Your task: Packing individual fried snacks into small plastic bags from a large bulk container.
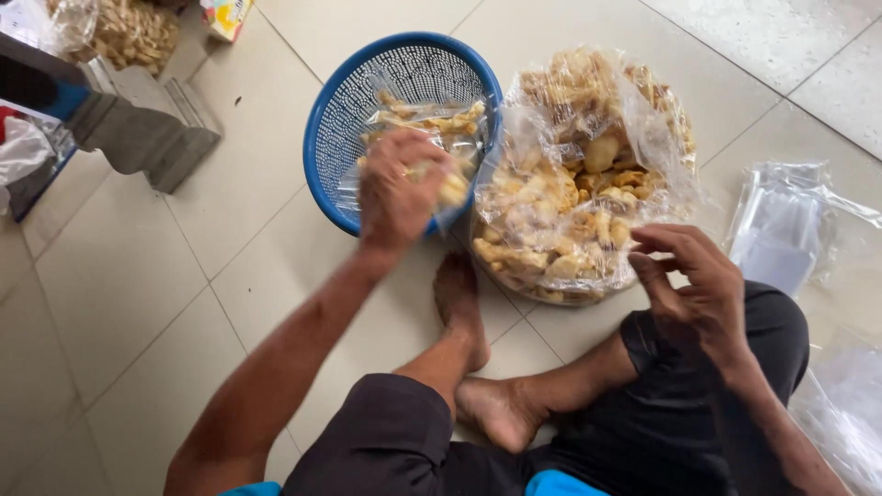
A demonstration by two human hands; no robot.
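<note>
On the tiled floor, far left: a grey block [152, 129] and a clear bag of pale snacks [129, 32] lie well apart from the work.
Basket: a blue plastic basket [335, 129] sits left of centre on the tiles, with small filled packets [436, 119] lying inside it.
Left hand: the left hand [397, 188] hangs over the basket's near rim, fingers curled round a small packet of fried crackers [452, 188]; the hand is blurred, so how firmly it grips cannot be told.
Doing it well: judged from this, the packet wants laying flat on those already in the basket, clear of the rim, and not squeezed, as the crackers look brittle.
Big bag: a large clear bag of loose crackers [574, 197] stands just right of the basket, touching it, mouth open upward.
Right hand: the right hand [694, 280] is beside that bag's near edge, fingers loosely spread and holding nothing.
Far right: empty clear plastic bags [781, 230] lie on the tiles.
</note>
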